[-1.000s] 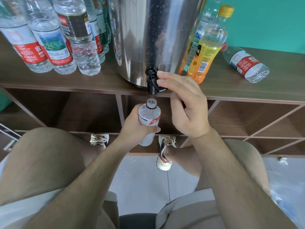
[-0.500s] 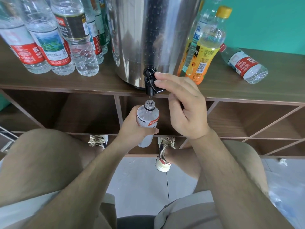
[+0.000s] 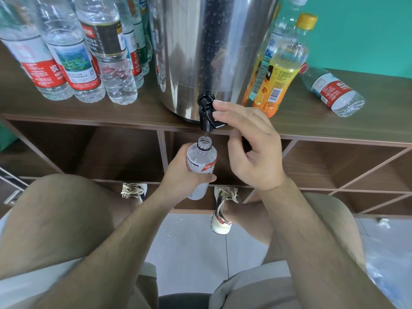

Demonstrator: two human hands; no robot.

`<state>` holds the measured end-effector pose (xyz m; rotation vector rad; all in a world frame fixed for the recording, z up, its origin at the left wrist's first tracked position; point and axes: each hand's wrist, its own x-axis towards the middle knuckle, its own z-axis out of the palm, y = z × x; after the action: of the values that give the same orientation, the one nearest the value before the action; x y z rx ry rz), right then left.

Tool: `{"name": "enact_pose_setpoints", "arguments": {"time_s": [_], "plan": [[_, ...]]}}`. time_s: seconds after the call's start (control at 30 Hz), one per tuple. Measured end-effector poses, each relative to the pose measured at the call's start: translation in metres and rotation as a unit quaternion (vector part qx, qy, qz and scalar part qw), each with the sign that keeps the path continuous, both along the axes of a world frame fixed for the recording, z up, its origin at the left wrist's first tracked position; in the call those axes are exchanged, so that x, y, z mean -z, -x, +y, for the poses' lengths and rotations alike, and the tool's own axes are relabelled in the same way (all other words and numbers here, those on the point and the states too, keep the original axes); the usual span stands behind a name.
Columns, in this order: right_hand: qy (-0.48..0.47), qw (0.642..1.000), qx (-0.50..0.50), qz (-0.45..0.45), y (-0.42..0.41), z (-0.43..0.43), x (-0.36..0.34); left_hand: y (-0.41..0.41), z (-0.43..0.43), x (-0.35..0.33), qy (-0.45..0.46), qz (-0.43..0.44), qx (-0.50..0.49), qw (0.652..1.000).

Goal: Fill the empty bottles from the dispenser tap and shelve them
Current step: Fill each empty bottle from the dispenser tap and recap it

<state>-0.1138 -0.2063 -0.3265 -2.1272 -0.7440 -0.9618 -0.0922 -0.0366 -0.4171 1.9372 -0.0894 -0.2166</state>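
A: Where do we have the bottle [image 3: 201,156]?

B: Upright, uncapped, mouth directly below the tap [image 3: 207,117] of the dispenser [image 3: 211,52], not touching it. Our left hand [image 3: 180,178] grips its body, fingers and thumb wrapped round.

A: And the right hand [image 3: 252,152]?

B: Two fingers extended on the lever [image 3: 219,125], close together; thumb beneath, contact uncertain.

A: Failure modes?

B: The neck is narrow. If we drift off-axis, flow likely hits the floor [image 3: 189,241]. Late lever release would probably overfill. A wet bottle may slip.
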Motion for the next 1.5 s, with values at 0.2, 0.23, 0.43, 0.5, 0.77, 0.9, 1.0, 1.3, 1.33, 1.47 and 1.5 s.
{"name": "enact_pose_setpoints", "arguments": {"time_s": [0.2, 0.23, 0.43, 0.5, 0.77, 0.9, 1.0, 1.3, 1.33, 1.47, 1.5], "plan": [[0.000, 1.000, 0.002, 0.003, 0.0001, 0.0003, -0.0009, 0.0027, 0.0007, -0.0022, 0.010, 0.003, -0.001, 1.000], [0.001, 1.000, 0.002, 0.003, 0.0003, 0.0003, -0.0010, 0.0027, 0.0006, -0.0024, 0.008, 0.003, -0.001, 1.000], [0.002, 1.000, 0.000, 0.003, 0.0003, 0.0003, -0.0007, 0.0017, -0.0010, -0.0026, -0.011, 0.001, -0.001, 1.000], [0.001, 1.000, 0.000, 0.002, 0.0005, 0.0002, -0.0010, 0.0012, -0.0013, -0.0028, -0.013, 0.002, -0.002, 1.000], [-0.003, 1.000, 0.001, -0.001, 0.0011, 0.0008, -0.0007, 0.0016, -0.0021, -0.0028, -0.017, 0.005, -0.006, 1.000], [-0.002, 1.000, -0.001, -0.003, 0.0012, 0.0007, -0.0009, 0.0010, -0.0021, -0.0024, -0.026, 0.003, -0.007, 1.000], [-0.003, 1.000, -0.001, -0.003, 0.0017, 0.0007, -0.0017, 0.0010, -0.0021, -0.0021, -0.028, 0.001, -0.006, 1.000], [-0.006, 1.000, -0.020, 0.010, 0.0033, -0.0001, -0.0019, 0.0021, -0.0030, -0.0040, -0.026, 0.005, -0.008, 1.000], [-0.008, 1.000, -0.022, 0.011, 0.0030, 0.0000, -0.0022, 0.0020, -0.0034, -0.0039, -0.027, 0.006, -0.008, 1.000], [0.009, 1.000, -0.009, -0.004, -0.0009, -0.0020, -0.0030, 0.0013, -0.0041, -0.0028, -0.032, 0.003, -0.010, 0.999], [0.015, 1.000, -0.005, -0.007, -0.0017, -0.0024, -0.0035, 0.0010, -0.0042, -0.0024, -0.032, 0.003, -0.010, 0.999]]}}
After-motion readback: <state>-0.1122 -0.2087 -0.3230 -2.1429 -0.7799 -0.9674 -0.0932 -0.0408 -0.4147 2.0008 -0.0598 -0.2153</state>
